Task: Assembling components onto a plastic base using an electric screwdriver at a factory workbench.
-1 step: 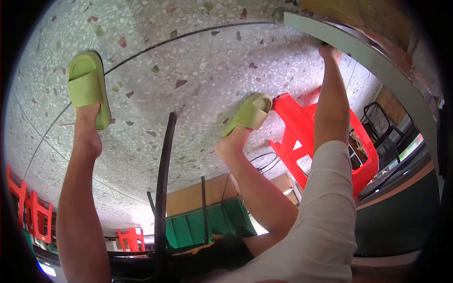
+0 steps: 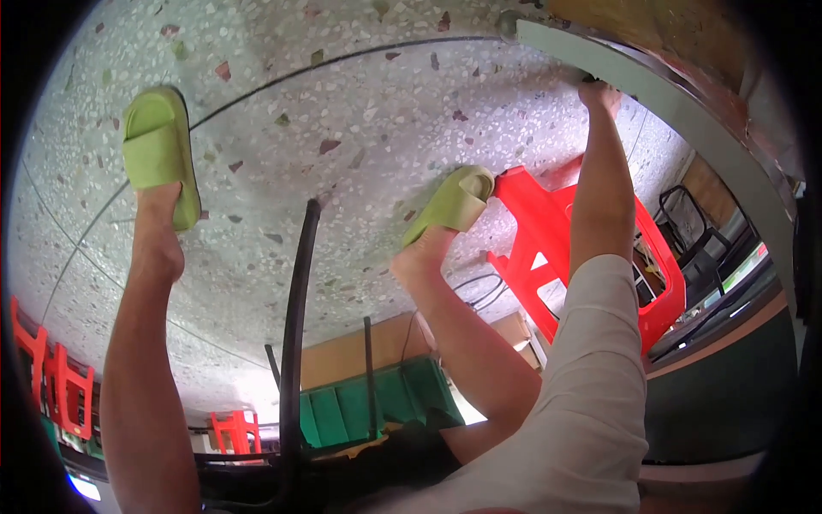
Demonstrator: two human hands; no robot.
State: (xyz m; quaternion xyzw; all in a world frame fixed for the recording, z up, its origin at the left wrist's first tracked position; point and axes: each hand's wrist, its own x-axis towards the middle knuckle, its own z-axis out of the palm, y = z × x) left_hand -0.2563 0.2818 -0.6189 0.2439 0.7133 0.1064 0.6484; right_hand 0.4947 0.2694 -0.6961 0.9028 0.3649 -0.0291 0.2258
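My right arm, in a pale sleeve (image 2: 591,360), reaches up the right side of the view. At its end is my right hand (image 2: 602,99), small and far off, beside the grey frame bar (image 2: 651,98). Its fingers look closed around a small dark thing, too small to name. The bar hides part of the hand. Along the forearm stands a red plastic stool (image 2: 535,218), tilted in the view and partly covered by the arm. My left hand is out of view.
My feet wear green slippers (image 2: 154,158) on the speckled stone floor (image 2: 360,111). A black metal leg (image 2: 300,291) rises near the middle. Beyond are a green crate (image 2: 342,415), cardboard (image 2: 360,349), red stools (image 2: 68,390) and a black chair (image 2: 685,227). A cable (image 2: 488,295) lies near the red stool.
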